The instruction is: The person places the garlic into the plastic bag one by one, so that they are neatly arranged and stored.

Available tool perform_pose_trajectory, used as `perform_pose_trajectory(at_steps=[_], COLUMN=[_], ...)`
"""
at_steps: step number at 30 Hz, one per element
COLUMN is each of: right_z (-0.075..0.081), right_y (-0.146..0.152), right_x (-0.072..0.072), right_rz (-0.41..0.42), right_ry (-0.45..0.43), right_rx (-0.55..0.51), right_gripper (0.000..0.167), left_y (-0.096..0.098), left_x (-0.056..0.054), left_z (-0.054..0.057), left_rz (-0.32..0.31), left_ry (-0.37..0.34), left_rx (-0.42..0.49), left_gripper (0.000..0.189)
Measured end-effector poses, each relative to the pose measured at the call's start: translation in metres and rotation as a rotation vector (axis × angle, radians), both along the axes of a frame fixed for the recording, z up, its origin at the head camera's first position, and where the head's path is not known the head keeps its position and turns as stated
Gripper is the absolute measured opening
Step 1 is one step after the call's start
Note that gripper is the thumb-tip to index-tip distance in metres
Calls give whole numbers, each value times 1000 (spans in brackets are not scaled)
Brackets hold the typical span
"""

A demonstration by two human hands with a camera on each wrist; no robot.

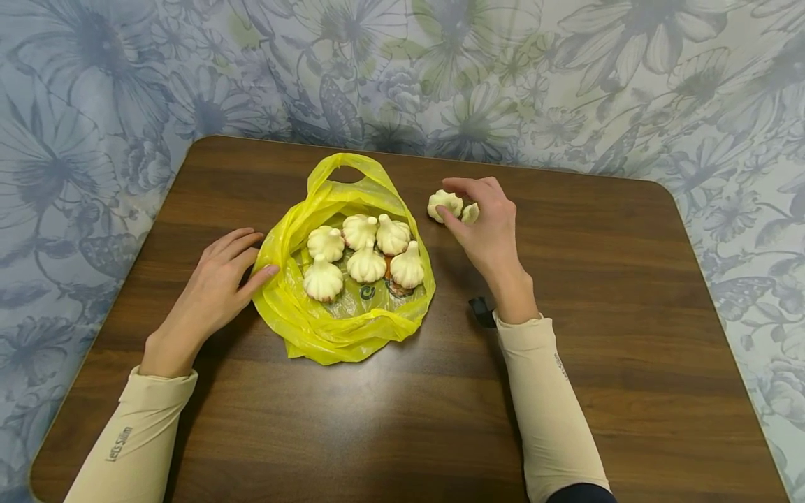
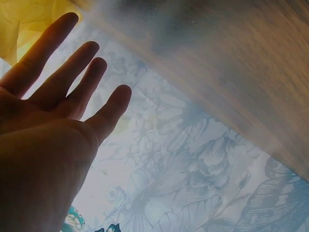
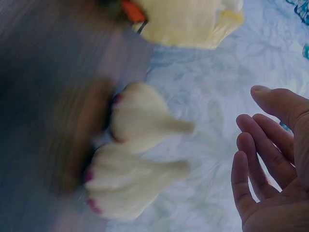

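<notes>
An open yellow plastic bag (image 1: 352,334) lies on the table with several whole garlic bulbs (image 1: 367,264) inside, their stems pointing mostly up. At the bag's left rim is my left hand (image 1: 210,286), the thumb against the plastic and the other fingers extended over the table; the left wrist view shows these fingers straight and spread. My right hand (image 1: 493,227) hovers over two garlic bulbs to the right of the bag, one larger in view (image 1: 443,204) and one partly hidden by the hand (image 1: 470,213). In the right wrist view, its relaxed fingers (image 3: 260,169) stand apart from both bulbs (image 3: 140,118).
The brown wooden table (image 1: 629,335) has rounded corners and stands against floral wallpaper (image 1: 478,91). The bag's handle loop (image 1: 349,164) points toward the wall. A small black piece (image 1: 481,312) shows beside my right wrist.
</notes>
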State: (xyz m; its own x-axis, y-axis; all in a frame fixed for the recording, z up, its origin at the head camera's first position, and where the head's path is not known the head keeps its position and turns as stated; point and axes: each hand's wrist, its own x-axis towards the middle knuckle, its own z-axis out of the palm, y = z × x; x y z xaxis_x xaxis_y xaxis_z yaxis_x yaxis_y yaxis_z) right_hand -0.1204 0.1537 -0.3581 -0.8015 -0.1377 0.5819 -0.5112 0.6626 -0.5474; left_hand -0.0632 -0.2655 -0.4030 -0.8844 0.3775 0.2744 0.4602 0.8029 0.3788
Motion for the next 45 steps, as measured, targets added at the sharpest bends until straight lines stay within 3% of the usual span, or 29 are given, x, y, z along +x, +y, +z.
perform_pose_trajectory(at_steps=[9,20,33,45], right_z=[-7,-20,-32,-29], right_y=[36,50,56,57], right_x=[-4,-7,-11,-10], right_rz=[-75,-147,-178,-190], right_ry=[-50,-216,-152,-86], right_rx=[-3,41,-31,-102], right_gripper=[38,29,22,22], left_y=[1,0,0,0], left_x=[-1,-2,-1,0], left_z=[2,3,4,-1], left_rz=[-5,-1,1,3], left_ry=[14,16,14,1], left_rx=[4,-2,4,5], left_gripper=[32,31,31,33])
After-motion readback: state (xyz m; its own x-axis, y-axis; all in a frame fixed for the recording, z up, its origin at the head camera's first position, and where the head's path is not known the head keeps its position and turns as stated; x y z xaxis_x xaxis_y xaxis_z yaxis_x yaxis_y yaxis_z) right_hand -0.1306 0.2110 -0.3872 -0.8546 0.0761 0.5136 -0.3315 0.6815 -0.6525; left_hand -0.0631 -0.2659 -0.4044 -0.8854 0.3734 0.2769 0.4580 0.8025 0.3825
